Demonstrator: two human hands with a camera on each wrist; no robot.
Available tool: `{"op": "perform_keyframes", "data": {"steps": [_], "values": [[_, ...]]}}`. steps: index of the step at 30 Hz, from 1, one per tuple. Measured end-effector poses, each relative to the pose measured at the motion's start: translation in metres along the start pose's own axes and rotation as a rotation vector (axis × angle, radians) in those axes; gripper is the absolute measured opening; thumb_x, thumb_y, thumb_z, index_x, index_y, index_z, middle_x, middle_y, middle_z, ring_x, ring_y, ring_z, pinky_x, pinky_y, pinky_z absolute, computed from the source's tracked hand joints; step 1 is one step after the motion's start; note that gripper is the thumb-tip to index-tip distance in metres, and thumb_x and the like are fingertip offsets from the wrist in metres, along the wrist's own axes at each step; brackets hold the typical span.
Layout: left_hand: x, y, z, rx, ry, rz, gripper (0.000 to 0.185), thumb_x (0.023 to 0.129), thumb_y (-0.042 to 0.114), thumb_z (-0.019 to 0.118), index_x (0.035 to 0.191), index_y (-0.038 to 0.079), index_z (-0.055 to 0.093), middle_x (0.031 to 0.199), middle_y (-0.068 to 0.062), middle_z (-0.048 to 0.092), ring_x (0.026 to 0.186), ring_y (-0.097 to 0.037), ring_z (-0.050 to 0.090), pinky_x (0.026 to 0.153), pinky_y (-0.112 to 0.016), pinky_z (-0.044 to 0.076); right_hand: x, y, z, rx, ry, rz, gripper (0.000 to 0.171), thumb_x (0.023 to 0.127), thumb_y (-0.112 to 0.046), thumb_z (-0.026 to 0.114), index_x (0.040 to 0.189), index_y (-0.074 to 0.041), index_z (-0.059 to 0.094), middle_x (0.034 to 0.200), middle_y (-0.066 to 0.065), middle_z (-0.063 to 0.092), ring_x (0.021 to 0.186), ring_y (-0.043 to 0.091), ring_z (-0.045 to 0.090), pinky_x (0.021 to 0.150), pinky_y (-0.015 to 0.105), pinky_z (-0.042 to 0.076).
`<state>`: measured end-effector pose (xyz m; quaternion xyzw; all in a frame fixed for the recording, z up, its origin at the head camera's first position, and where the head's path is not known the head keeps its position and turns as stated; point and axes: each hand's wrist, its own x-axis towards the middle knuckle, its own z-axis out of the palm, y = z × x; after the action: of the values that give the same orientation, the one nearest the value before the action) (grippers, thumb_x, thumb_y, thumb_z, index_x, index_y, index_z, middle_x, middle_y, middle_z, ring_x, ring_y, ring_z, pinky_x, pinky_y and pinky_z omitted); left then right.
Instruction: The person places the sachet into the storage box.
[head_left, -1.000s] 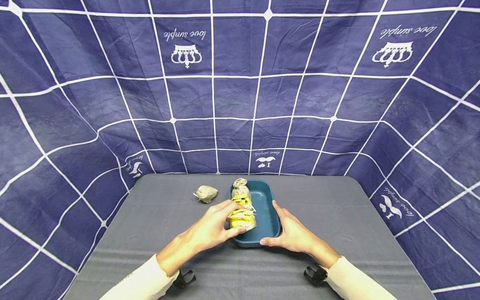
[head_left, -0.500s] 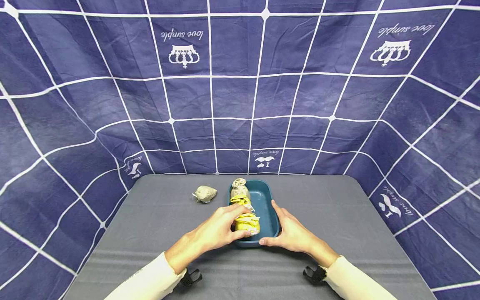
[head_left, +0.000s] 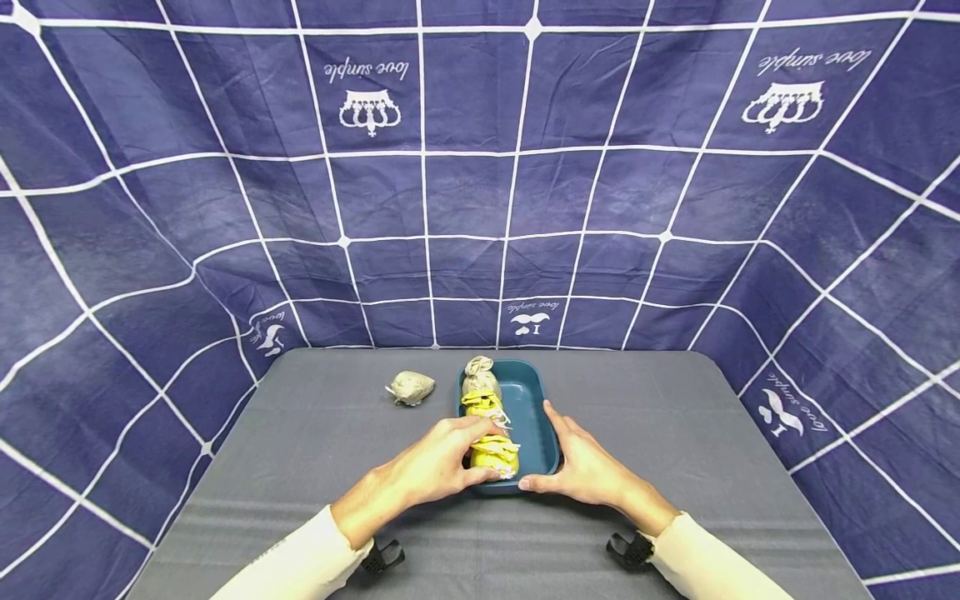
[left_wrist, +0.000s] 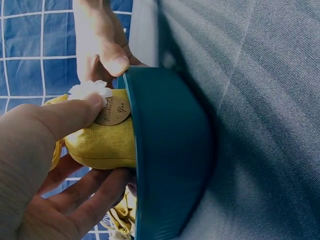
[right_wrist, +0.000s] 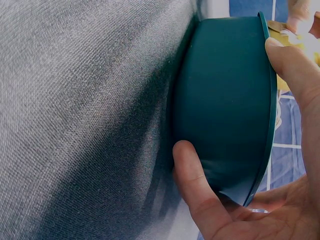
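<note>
A small yellow drawstring pouch [left_wrist: 102, 142] with a white flower and a round printed tag is pinched between the thumb and fingers of my left hand [head_left: 431, 458]. In the head view it sits at the near end of a teal box [head_left: 531, 417]; the left wrist view has it partly above the rim. My right hand [head_left: 588, 468] holds the box at its near right corner, thumb [right_wrist: 282, 52] at the rim and a finger low on the outer wall. Behind the held pouch, another yellow pouch [head_left: 482, 403] and a beige pouch [head_left: 481, 382] line the box's left side.
A beige pouch [head_left: 412, 387] lies on the grey cloth-covered table [head_left: 315, 417], left of the box. Blue curtain [head_left: 472, 196] with white grid lines encloses the table's back and sides.
My left hand has moved slightly right and towards me, with the yellow pouch shifting to the box's near end. It now sits a little lower. The right hand and box stay nearly still.
</note>
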<state>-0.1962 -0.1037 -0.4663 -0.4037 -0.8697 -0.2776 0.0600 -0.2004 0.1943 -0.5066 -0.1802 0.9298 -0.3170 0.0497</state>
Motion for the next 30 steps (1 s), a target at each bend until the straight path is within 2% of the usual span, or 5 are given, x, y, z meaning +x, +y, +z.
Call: {"op": "perform_keyframes", "data": {"steps": [11,17,24,30], "values": [[-0.003,-0.002,-0.001,0.034,-0.039,0.003,0.048,0.097,0.02,0.098,0.14,0.014,0.077,0.138,-0.001,0.081,0.128,-0.015,0.079,0.114,-0.037,0.065,0.0,0.001,-0.001,0.001,0.005,-0.012,0.144,0.079,-0.063,0.104,0.183,0.001,0.027,0.162,0.03,0.061,0.144,0.041,0.067,0.124,0.064,0.055],[-0.004,0.0,-0.003,0.056,-0.031,-0.015,0.053,0.095,0.022,0.099,0.143,0.016,0.077,0.139,0.0,0.079,0.127,-0.016,0.079,0.112,-0.04,0.066,-0.001,0.001,0.0,0.003,0.001,-0.019,0.143,0.079,-0.061,0.104,0.182,0.002,0.027,0.161,0.03,0.061,0.142,0.04,0.068,0.123,0.064,0.055],[-0.007,-0.001,-0.006,0.067,0.004,-0.051,0.048,0.098,0.029,0.097,0.142,0.023,0.078,0.139,0.005,0.079,0.127,-0.015,0.079,0.109,-0.043,0.067,-0.001,0.001,0.0,0.0,0.001,-0.011,0.144,0.08,-0.062,0.104,0.183,0.001,0.026,0.159,0.03,0.062,0.141,0.039,0.068,0.123,0.063,0.056],[-0.01,-0.003,-0.011,0.108,0.087,-0.085,0.043,0.098,0.029,0.097,0.137,0.023,0.078,0.131,0.005,0.079,0.113,-0.014,0.08,0.1,-0.042,0.068,-0.001,0.0,0.0,-0.008,0.002,-0.008,0.144,0.079,-0.062,0.104,0.182,0.002,0.027,0.159,0.031,0.062,0.141,0.04,0.069,0.124,0.063,0.056]]}}
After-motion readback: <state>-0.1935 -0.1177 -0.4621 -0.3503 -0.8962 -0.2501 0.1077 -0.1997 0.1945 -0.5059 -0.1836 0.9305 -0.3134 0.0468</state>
